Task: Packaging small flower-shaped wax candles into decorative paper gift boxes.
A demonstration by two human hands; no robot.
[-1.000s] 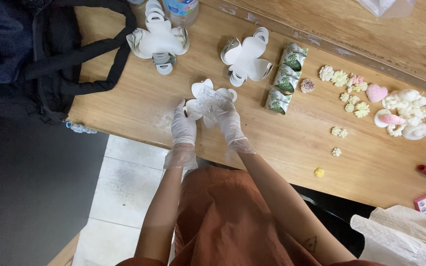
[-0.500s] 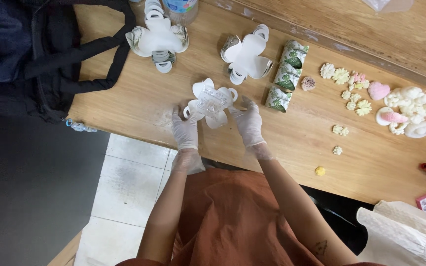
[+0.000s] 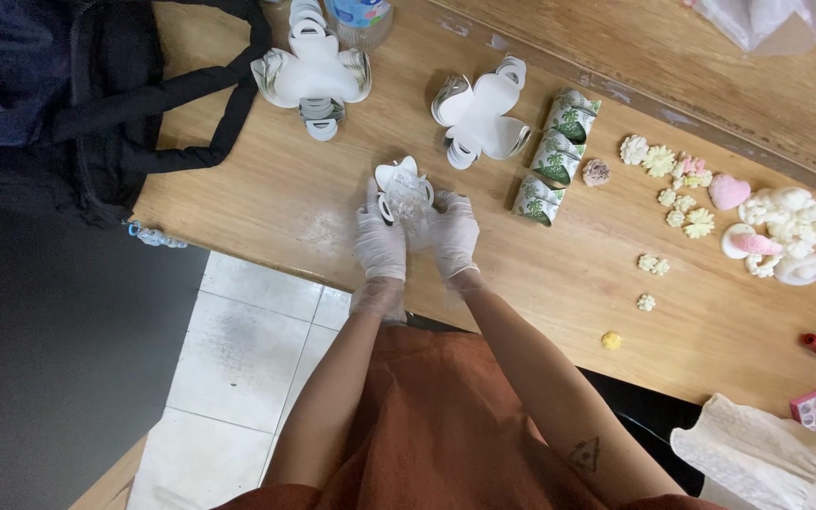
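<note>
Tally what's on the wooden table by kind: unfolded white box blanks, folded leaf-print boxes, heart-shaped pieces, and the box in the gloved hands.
Flat white box blank stacks: 2
Folded leaf-print boxes: 3, in a row
Pink heart-shaped pieces: 1
Box in hand: 1, between left hand and right hand
Total: 7

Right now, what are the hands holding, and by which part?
Both gloved hands, left hand and right hand, hold the white paper cutout by its side flaps, folded up around a clear plastic piece.
</note>
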